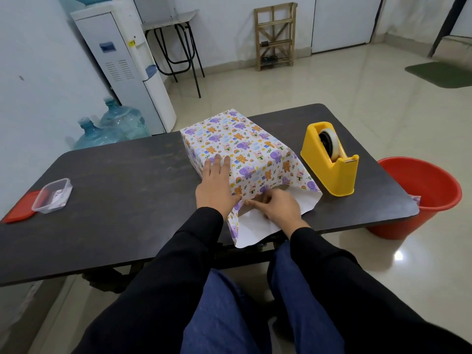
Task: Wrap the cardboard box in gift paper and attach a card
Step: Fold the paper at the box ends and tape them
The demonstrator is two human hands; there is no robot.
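Head view: left hand (215, 185) lies flat on top of the wrapped parcel, fingers straight and together, palm pressing the paper down, grip open. Right hand (277, 209) is at the parcel's near end, fingers curled, grip closed in a pinch on the paper's folded edge where the sheet turns down over that end. Both forearms are in black sleeves.

White gift paper printed with purple elephants, orange bears and rainbows (255, 149) covers the parcel's top and left side. The cardboard box is hidden under it and sits mid-worktop, slightly right of centre. At the near end the paper is loose: its plain white underside (255, 231) spreads out under the right hand and overhangs the worktop's near edge. A second open flap flares to the right, white side showing.

Dark, matte, rectangular worktop (115, 175) carries everything. Yellow plastic tape dispenser (329, 159) stands just right of the parcel, apart from it, with a roll of clear tape (329, 144) in it. Far left: clear plastic rectangular container (52, 195), contents too small to tell, with a red flat lid (18, 206) touching its left side.

Red round plastic bucket (429, 195) stands on the tiled floor off the worktop's right end. Behind, a white water dispenser (122, 62) with two blue water jugs (112, 126) beside it, and a wooden rack (275, 34) by the wall.
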